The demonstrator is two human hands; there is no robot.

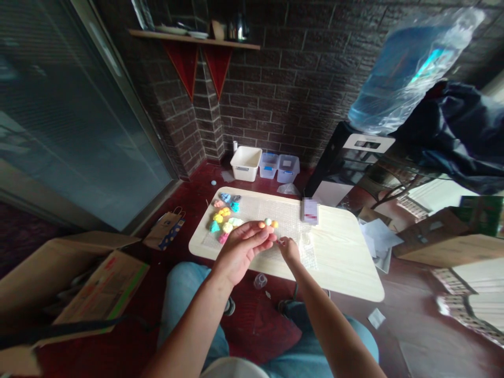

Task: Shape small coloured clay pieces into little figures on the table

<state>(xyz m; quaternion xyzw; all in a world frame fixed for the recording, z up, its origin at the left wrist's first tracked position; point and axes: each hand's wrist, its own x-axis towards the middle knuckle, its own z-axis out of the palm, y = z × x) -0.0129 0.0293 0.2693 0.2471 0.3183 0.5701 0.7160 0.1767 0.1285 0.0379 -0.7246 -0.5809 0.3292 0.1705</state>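
Two blue denim legs spread beneath the forearms, and between them on the glossy dark-red floor lies a clear plastic cup. Over the near edge of the desk, the left hand is closed, by its fingertips, on a short row of small smooth balls, a pale one flanked by two orange ones. Just beside it, the right hand bends its fingers in close to the left fingertips; whether it pinches anything is too small to tell. The desk is a rounded rectangle with a pale wood-grain top, partly covered by crinkled, transparent bubble wrap. On its left part sit irregular, clay-like lumps in yellow, teal, blue, peach and pink, soft-edged and matte. A flat rectangular packet, its face blurred, rests near the far edge. Beyond stand an opaque cream plastic bin and two translucent bluish tubs; to the right, a black-and-white water dispenser carries a blue jug in wrinkled clear film. Behind rises a dark, rough brick wall bearing a thin wooden shelf on red triangular brackets.
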